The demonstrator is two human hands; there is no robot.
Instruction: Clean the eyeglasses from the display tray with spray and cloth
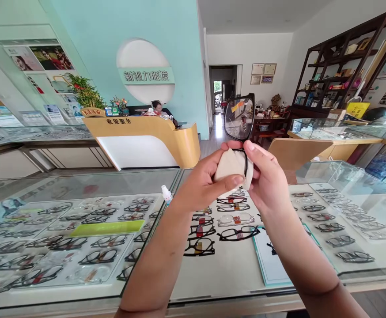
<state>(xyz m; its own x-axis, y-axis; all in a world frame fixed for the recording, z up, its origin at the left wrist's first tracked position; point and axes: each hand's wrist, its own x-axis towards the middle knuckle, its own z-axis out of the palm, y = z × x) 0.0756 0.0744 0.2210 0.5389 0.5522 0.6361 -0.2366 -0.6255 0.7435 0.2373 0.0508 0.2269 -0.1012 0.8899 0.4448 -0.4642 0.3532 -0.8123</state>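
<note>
I hold a pair of black-framed glasses (pixel 240 117) upright in front of me, one lens sticking up with a small orange tag on it. My left hand (pixel 202 180) pinches a beige cleaning cloth (pixel 230 164) around the lower lens, thumb pressed on the cloth. My right hand (pixel 268 176) grips the frame and cloth from the right side, fingers curled. Both hands hover above a glass display counter (pixel 80 185).
The glass counter holds several rows of eyeglass frames (pixel 213 238) and a green card (pixel 107 228). A small white dropper bottle (pixel 166 194) stands on the glass. Beyond are a yellow reception desk (pixel 146 132) with a seated person, more glass cases and a dark shelf (pixel 342 62) at right.
</note>
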